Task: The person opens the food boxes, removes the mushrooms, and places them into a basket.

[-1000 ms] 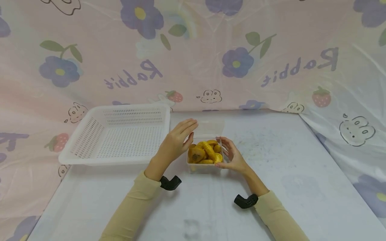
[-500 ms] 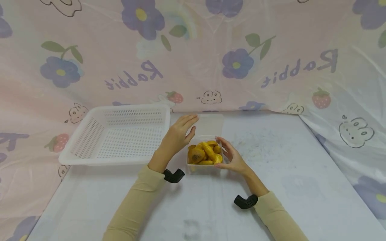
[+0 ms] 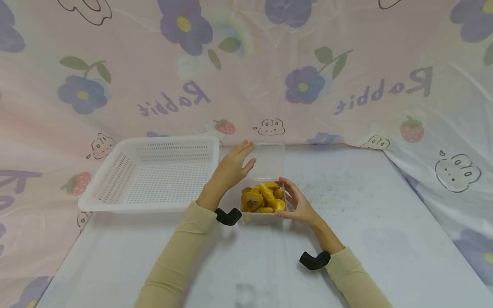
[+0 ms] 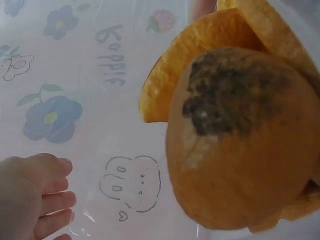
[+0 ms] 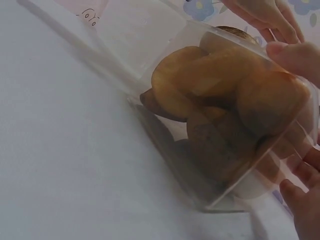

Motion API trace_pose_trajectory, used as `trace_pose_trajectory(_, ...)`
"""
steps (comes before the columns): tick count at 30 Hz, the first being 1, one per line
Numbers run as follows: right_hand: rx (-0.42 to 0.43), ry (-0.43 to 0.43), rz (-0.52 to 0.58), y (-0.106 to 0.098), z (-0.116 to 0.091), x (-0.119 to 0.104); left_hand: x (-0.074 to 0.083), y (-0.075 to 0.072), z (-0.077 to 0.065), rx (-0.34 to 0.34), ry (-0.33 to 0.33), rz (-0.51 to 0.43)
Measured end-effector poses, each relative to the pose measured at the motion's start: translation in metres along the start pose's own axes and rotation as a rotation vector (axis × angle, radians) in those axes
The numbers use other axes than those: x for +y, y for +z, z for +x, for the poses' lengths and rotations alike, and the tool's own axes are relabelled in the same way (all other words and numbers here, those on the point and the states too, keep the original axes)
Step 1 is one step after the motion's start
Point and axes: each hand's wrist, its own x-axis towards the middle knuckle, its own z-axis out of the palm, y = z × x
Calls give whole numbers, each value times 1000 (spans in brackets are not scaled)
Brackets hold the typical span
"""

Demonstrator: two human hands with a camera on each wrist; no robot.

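A clear plastic box [image 3: 265, 218] with a hinged lid stands on the white table, its lid [image 3: 270, 160] raised at the back. Yellow-orange pieces that look like fruit or vegetables [image 3: 265, 196] fill it. One rounded piece [image 4: 240, 150] has a dark patch and looms large in the left wrist view. My right hand [image 3: 302, 206] grips the box at its right side, thumb at the front corner and fingers at the back. My left hand [image 3: 232, 166] has its fingers extended, the tips right at the lid's upper left edge. Through the clear wall, several pieces [image 5: 215, 100] show in the right wrist view.
A white perforated plastic basket [image 3: 161, 182] stands left of the box, close to the left forearm. Behind the table [image 3: 377, 239] hangs a printed curtain [image 3: 246, 72] with flowers and rabbits. Each wrist carries a black camera mount [image 3: 229, 217].
My left hand has moved a little toward the back, and the lid has swung farther back with it. The right hand keeps its grip on the box.
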Motion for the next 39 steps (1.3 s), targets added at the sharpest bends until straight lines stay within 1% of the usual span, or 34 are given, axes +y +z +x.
trace_pose_trajectory(5,-2,9,-8,2,-2,2,0,3,6,-129,-115,-11)
trace_pose_trajectory(9,-8,12,2,3,-2,1,-2,5,10,-202,-175,-32)
trace_pose_trajectory(12,-2,13,0,3,-1,1,-5,6,12,-221,-193,-44)
trace_pose_trajectory(15,-2,11,-7,3,-1,2,-7,6,9,-201,-198,-83)
trace_pose_trajectory(19,-8,13,-13,4,-3,4,-6,5,-3,-132,-162,-136)
trace_pose_trajectory(24,-8,17,4,4,-7,3,-3,6,-20,-13,-91,-176)
trace_pose_trajectory(26,-10,12,6,4,-7,3,-3,7,-26,22,-67,-213)
trace_pose_trajectory(28,-13,9,7,4,-5,2,-2,9,-32,43,-40,-262)
trace_pose_trajectory(30,-14,7,10,3,-4,2,0,10,-38,41,-16,-320)
trace_pose_trajectory(34,-19,-4,18,1,-1,4,4,14,-46,10,44,-407)
trace_pose_trajectory(39,-16,-25,-3,-1,1,4,8,20,-49,-45,102,-466)
